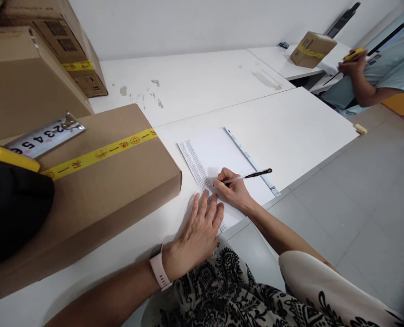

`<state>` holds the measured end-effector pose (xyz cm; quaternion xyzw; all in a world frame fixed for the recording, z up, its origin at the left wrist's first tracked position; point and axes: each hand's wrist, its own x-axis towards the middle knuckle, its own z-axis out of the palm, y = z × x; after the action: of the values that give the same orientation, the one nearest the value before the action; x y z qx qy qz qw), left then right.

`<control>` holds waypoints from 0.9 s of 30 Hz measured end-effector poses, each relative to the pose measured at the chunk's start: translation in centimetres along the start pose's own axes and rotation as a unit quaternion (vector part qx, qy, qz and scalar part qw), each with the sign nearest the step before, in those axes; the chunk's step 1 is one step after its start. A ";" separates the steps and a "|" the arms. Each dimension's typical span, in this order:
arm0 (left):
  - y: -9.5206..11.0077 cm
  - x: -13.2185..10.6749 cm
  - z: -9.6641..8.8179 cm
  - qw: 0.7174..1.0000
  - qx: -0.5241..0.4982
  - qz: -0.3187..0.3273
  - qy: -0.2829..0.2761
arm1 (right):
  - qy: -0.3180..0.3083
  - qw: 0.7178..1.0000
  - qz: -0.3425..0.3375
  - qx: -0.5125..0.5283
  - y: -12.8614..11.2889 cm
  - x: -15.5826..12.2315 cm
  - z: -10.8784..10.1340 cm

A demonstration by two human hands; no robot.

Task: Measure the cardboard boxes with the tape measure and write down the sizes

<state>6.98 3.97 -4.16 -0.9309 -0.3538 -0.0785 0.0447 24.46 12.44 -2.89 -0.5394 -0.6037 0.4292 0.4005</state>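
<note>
In the head view, a sheet of paper [215, 150] with columns of small print down its left side lies on the white table. My right hand [234, 188] grips a pen [252, 175], its tip at the printed columns. Flat on the sheet's lower left edge rests my left hand [202, 225], fingers stretched out and slightly spread, a watch on its wrist. A light strip with markings [251, 161] runs along the paper's right side. To my left is a cardboard box [120, 177] sealed with yellow tape. A yellow and black tape measure [14, 200] sits on it, blade partly pulled out.
More cardboard boxes [27, 77] are stacked at the back left against the wall. At the far right, a person's hand [355, 66] holds a yellow tool near a small taped box [312, 49]. The table's front edge [317, 165] drops to a grey floor.
</note>
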 end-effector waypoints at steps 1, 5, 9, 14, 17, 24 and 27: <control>0.0 0.0 0.0 1.000 0.001 -0.001 -0.002 | -0.001 1.000 0.000 0.001 0.0 0.0 0.0; 0.0 0.0 0.0 1.000 -0.005 0.000 -0.006 | 0.003 1.000 -0.003 0.000 0.3 0.0 0.0; 0.0 0.0 -0.1 1.000 -0.010 0.000 -0.005 | 0.012 1.000 -0.003 -0.007 0.3 0.0 0.0; -0.1 0.0 -0.2 1.000 -0.005 0.002 -0.006 | 0.006 1.000 0.001 -0.004 0.1 0.1 0.0; -0.1 0.0 -0.2 1.000 -0.009 0.001 -0.007 | 0.010 1.000 0.001 -0.002 0.0 0.1 0.1; -0.1 -0.1 0.0 1.000 -0.004 0.001 -0.011 | 0.019 1.000 -0.002 -0.003 0.1 0.1 0.0; -0.1 -0.2 0.2 1.000 -0.006 0.003 -0.010 | 0.013 1.000 -0.002 -0.006 0.1 0.1 0.0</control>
<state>6.85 3.94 -4.34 -0.9328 -0.3514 -0.0717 0.0357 24.50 12.52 -2.96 -0.5463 -0.6021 0.4176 0.4058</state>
